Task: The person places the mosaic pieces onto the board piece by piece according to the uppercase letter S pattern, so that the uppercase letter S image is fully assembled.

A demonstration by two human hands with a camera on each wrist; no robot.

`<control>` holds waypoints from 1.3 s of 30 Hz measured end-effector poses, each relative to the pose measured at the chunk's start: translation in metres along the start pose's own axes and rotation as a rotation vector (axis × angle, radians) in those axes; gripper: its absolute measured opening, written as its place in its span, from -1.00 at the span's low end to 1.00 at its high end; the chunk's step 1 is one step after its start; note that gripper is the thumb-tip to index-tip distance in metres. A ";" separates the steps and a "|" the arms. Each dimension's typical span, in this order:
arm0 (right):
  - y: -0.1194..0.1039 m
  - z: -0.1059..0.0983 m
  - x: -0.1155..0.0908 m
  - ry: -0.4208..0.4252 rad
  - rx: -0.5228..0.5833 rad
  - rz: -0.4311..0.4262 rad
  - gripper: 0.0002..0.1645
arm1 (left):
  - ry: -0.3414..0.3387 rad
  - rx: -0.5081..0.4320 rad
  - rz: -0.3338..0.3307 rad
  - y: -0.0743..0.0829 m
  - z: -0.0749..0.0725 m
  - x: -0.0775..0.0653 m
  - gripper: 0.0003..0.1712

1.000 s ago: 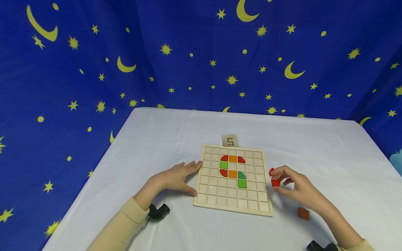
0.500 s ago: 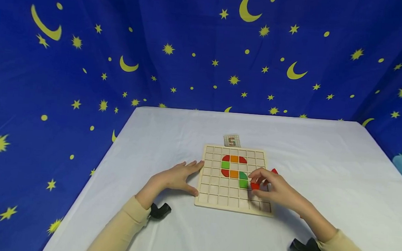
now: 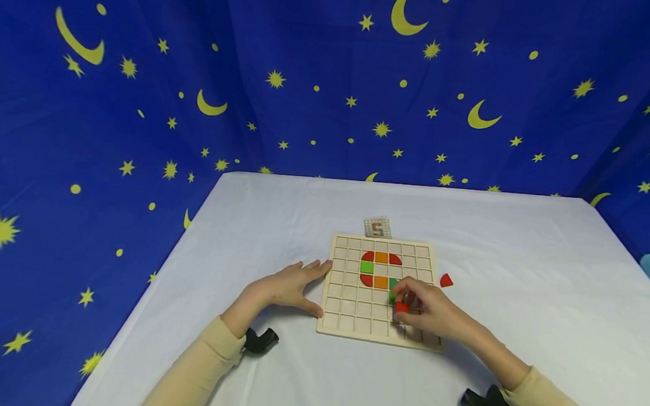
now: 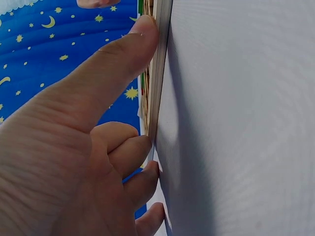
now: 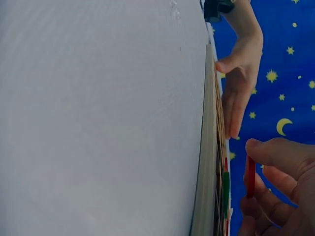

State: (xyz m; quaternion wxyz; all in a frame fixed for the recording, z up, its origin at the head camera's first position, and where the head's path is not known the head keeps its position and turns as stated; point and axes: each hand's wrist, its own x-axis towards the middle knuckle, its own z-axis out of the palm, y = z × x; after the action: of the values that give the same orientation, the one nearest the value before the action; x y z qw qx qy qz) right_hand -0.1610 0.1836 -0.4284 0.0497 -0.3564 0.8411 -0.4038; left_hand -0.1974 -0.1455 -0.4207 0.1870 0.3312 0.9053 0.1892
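Note:
A pale wooden grid board (image 3: 347, 325) lies on the table. Set in its cells are flat tiles: red quarter-rounds (image 3: 366, 281), orange squares (image 3: 381, 257), a light green square (image 3: 367, 267) and a darker green piece partly covered by fingers. With spread, straight fingers my left hand (image 3: 288, 286) touches the board's left edge. My right hand (image 3: 431, 306) pinches a red tile (image 3: 402, 308) between thumb and fingers, over the board's lower right cells. Seen edge-on in the right wrist view, that red tile (image 5: 251, 178) is held above the board surface.
A small card (image 3: 378, 227) with a gridded S-like pattern lies behind the board. One loose red quarter-round tile (image 3: 446, 280) rests right of the board. White cloth (image 3: 278, 225) covers the table; blue star-and-moon fabric (image 3: 324, 52) hangs around it.
My right hand has moved left from beside the board to over it, carrying the red tile. The loose orange-brown tile is now hidden by my right arm. My left hand stays put.

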 end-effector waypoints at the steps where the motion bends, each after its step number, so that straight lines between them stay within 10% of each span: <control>1: 0.001 0.001 0.000 0.002 -0.009 -0.008 -0.59 | 0.001 0.000 -0.003 0.000 0.000 0.000 0.21; 39: 0.003 0.009 0.006 -0.026 -0.093 0.014 -0.61 | -0.002 0.016 -0.013 0.000 0.002 0.001 0.23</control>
State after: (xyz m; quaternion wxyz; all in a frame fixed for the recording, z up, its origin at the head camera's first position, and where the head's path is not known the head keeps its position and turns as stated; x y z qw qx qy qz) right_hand -0.1633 0.1749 -0.4352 0.0467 -0.3577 0.8607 -0.3592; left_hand -0.1977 -0.1444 -0.4227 0.1866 0.3270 0.9087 0.1805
